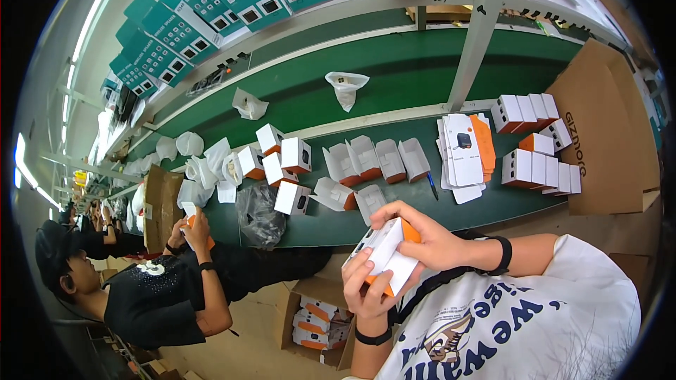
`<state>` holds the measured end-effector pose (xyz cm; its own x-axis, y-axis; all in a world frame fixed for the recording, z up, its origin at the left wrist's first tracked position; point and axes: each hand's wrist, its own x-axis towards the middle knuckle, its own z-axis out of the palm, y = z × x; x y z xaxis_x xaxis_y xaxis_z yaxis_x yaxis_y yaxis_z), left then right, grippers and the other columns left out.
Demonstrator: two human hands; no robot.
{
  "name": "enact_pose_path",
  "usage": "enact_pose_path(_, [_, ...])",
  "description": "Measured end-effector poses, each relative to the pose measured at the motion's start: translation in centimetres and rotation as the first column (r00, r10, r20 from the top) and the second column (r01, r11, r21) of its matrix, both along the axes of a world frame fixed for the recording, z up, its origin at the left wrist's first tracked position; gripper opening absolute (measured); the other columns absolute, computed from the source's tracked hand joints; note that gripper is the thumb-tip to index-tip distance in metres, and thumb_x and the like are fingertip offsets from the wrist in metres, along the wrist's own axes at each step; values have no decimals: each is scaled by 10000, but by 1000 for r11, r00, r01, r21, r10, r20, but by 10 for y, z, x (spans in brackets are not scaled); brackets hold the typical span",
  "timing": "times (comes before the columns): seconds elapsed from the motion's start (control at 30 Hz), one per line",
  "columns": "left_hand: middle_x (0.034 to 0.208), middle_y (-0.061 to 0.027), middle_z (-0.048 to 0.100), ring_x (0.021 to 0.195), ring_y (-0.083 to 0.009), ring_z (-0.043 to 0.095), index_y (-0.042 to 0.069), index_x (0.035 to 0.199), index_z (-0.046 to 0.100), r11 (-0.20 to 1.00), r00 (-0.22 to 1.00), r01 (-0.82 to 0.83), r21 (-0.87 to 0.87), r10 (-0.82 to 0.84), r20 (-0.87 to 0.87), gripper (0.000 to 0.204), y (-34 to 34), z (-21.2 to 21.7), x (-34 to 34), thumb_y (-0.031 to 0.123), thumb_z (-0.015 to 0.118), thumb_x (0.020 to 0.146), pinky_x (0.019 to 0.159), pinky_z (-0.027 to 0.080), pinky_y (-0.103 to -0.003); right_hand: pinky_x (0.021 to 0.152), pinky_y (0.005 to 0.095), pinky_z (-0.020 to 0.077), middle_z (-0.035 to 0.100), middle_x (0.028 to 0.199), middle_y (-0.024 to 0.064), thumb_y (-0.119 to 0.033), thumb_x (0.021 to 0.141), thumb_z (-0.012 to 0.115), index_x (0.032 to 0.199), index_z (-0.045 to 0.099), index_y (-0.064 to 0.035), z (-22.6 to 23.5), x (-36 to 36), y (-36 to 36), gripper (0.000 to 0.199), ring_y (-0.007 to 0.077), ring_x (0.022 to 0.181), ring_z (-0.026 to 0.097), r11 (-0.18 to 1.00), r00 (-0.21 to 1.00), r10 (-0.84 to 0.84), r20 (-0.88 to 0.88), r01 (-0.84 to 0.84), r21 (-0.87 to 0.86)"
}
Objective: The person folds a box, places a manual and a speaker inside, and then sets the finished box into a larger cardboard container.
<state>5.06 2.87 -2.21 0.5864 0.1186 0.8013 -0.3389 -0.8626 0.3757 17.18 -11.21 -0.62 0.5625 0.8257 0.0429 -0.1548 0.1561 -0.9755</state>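
Close to my body, both hands hold a small white and orange carton point(394, 256). My left hand point(366, 287) wraps its lower left side, fingers curled over the white face. My right hand point(431, 241) grips the upper right end, thumb pressed on the carton near its orange part. Whether the flap is fully closed I cannot tell. Beyond my hands, several open white cartons point(364, 156) stand or lie on the green table point(317, 229). A blue pen point(432, 186) lies beside them, left of a stack of flat white and orange cartons point(461, 158).
Closed small cartons point(296, 155) cluster at left, by a dark plastic bag point(260, 214) and white pouches point(190, 143). More cartons point(517, 167) stand at right before a large brown box point(609, 134). A co-worker point(162, 288) holds a carton at left. Below sits a filled box point(285, 331).
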Motion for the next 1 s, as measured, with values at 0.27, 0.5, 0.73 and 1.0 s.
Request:
enact_pose_path(0.27, [1195,-115,511,995,-275,612,116,1045,528,866,938,-346,-362,325,-120,416,39,-24,3,275,825,801,900,521,-408,1186,450,297,353,1557,99,-56,821,576,1551,305,-118,-14,23,-19,781,268,1461,333,996,995,-54,-87,48,-72])
enact_pose_path(0.5, [1281,-112,630,1137,-305,600,76,1244,610,-571,971,-209,-794,-23,-239,361,154,-223,-22,307,594,967,981,505,-480,1056,430,433,542,1320,223,-258,841,707,1330,519,-15,-126,97,-105,578,381,1229,528,485,752,-390,532,659,-576])
enact_pose_path(0.73, [1188,-155,592,1107,-473,557,58,1247,598,-907,966,-215,-362,-141,-218,436,161,-301,6,300,674,892,774,640,-455,1035,455,462,514,1325,272,-500,710,836,1288,531,33,-228,132,-165,843,424,1227,539,26,693,-456,558,637,-770])
enact_pose_path(1.0, [1334,-119,487,1150,-464,524,147,1319,530,-852,890,-342,-397,-159,-427,692,181,-309,26,427,800,746,664,652,-363,1121,527,318,371,1444,210,-629,587,892,1504,260,-19,-223,161,-144,1270,393,1376,358,-235,648,-472,598,561,-794])
